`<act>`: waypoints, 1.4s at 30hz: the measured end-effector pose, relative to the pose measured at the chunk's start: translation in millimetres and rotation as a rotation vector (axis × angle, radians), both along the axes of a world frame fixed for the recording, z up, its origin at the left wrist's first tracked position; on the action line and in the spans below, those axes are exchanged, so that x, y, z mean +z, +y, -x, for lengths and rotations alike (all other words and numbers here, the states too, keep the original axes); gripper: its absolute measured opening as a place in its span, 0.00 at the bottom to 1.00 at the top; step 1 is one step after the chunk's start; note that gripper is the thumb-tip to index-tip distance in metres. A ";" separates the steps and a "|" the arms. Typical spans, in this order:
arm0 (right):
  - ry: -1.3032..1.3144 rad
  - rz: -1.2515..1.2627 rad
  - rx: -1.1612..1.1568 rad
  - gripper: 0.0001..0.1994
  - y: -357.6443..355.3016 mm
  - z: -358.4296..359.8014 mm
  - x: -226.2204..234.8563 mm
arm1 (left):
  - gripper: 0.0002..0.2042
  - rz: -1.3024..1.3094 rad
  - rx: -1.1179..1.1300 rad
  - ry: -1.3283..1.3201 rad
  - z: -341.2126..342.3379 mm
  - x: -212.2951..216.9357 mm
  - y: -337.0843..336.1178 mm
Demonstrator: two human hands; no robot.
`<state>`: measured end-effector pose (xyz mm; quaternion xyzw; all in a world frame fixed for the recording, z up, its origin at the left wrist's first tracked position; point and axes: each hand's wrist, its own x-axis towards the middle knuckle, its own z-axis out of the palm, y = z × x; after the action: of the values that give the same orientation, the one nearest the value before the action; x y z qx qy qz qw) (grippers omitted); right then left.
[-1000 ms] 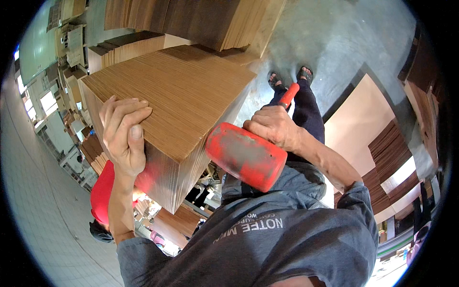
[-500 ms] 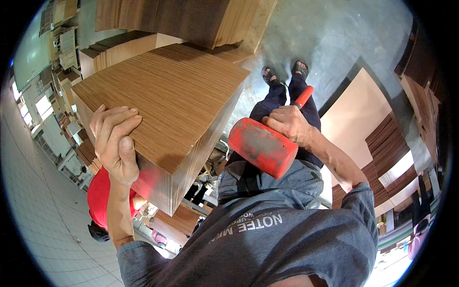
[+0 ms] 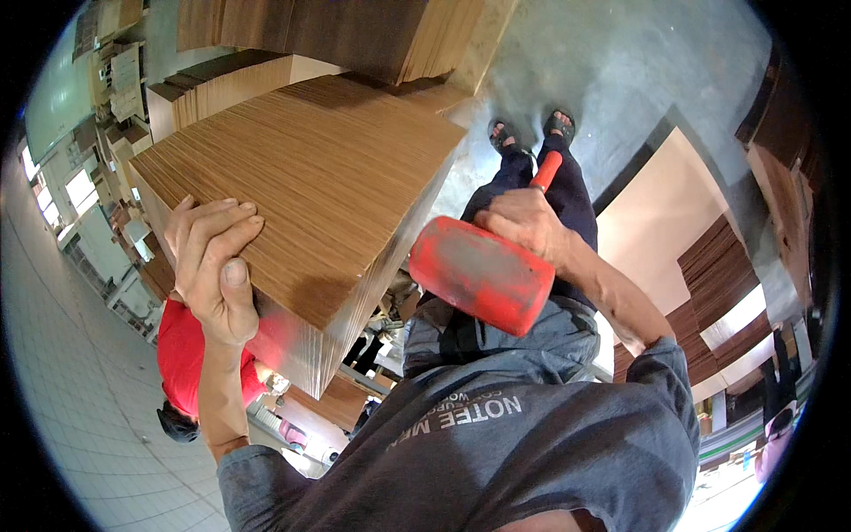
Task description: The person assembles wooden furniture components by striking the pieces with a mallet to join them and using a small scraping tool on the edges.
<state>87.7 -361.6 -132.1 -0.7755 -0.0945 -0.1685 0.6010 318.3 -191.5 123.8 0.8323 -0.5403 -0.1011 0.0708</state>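
A tall stack of thin boards [image 3: 301,177] with a brown wood-grain top stands to my left, its layered edges showing at the side. My left hand [image 3: 213,257] rests on the stack's near left edge, fingers laid over the top, thumb apart. My right hand [image 3: 525,226] is closed round the red handle of a big mallet, in front of my thighs. The mallet's head [image 3: 483,275], red with grey scuffs, hangs in the air close to the stack's right side, with a gap between them.
More board stacks [image 3: 346,40] stand beyond this one. A pale sheet [image 3: 660,204] and dark brown boards [image 3: 722,275] lie at the right on the grey floor [image 3: 620,53]. A person in a red shirt [image 3: 195,355] bends at the left, behind my left arm.
My right hand has moved a little left with the mallet, bringing its head nearer the stack. The left hand stays on the edge. The person in red has shifted slightly.
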 end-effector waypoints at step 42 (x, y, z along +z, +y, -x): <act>-0.214 -0.066 -0.001 0.14 28.2 -23.9 81.0 | 0.14 0.044 -0.022 -0.029 -2.2 3.9 4.2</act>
<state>111.6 -333.4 -51.1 -0.7330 -0.1520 -0.2536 0.6126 320.4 -187.3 127.7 0.8259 -0.5527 -0.0781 0.0800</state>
